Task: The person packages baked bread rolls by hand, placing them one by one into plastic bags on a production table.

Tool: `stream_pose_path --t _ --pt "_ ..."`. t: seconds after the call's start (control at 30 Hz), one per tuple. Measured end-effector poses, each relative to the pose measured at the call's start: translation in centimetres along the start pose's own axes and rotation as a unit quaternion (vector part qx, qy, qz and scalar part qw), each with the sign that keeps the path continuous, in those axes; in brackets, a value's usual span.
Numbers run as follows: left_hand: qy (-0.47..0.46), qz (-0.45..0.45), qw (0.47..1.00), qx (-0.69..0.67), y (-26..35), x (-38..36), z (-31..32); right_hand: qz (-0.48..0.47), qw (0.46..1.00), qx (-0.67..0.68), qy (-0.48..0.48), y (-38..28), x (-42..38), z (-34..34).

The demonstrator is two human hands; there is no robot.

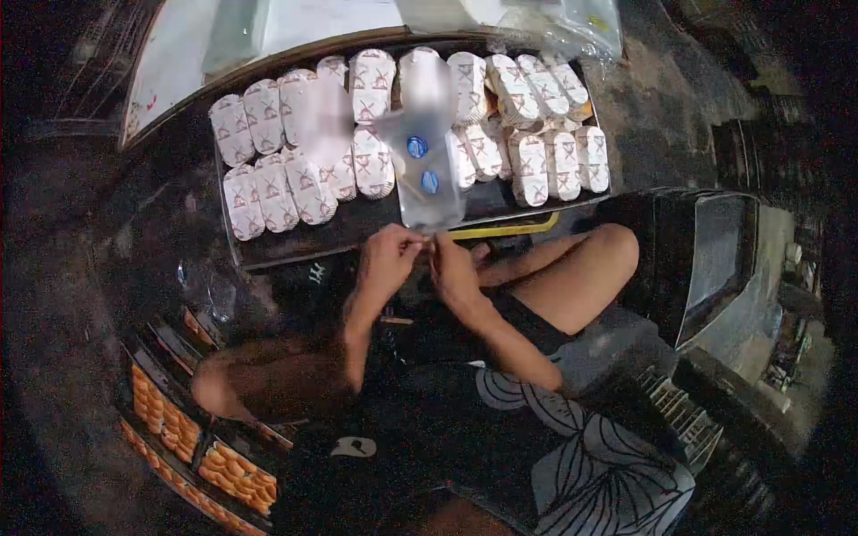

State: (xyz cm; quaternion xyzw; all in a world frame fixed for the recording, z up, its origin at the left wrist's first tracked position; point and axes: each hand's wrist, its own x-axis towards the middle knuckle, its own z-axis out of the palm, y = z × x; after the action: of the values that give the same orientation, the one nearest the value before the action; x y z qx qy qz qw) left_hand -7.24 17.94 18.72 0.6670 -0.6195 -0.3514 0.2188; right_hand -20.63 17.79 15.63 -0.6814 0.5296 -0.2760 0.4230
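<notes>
A clear plastic bag (pixel 431 192) with two blue round labels lies over the near edge of a dark tray (pixel 357 223). At the bag's lower end, my left hand (pixel 389 263) pinches its edge with fingertips pressed together. My right hand (pixel 454 272) is closed close beside it, at the same end of the bag. Several oblong items in white printed paper (pixel 373 85) fill the tray in two rows. Blurred patches hide part of the rows, above and left of the bag.
Yellow-edged object (pixel 518 230) beneath the tray's near side. White surface with plastic sheets (pixel 331 18) beyond the tray. Racks of orange-brown baked pieces (pixel 237 473) at lower left. Dark crate (pixel 706 259) at right. My bent knees flank the hands.
</notes>
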Motion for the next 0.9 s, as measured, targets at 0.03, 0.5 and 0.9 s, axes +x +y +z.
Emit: stream_pose_path --t 0.03,0.5,0.9 --pt "0.042 -0.050 0.994 -0.088 0.5 -0.1 0.1 0.028 0.999 -0.014 -0.039 -0.4 0.5 -0.6" --pt "0.148 -0.114 0.661 -0.727 -5.5 -1.0 -3.4 0.263 0.579 0.757 -0.150 -7.0 3.8 2.4" --pt "0.329 -0.011 0.493 -0.805 -6.8 -4.2 -7.3 -0.114 0.988 -0.106 -0.018 -1.3 9.5 10.5"
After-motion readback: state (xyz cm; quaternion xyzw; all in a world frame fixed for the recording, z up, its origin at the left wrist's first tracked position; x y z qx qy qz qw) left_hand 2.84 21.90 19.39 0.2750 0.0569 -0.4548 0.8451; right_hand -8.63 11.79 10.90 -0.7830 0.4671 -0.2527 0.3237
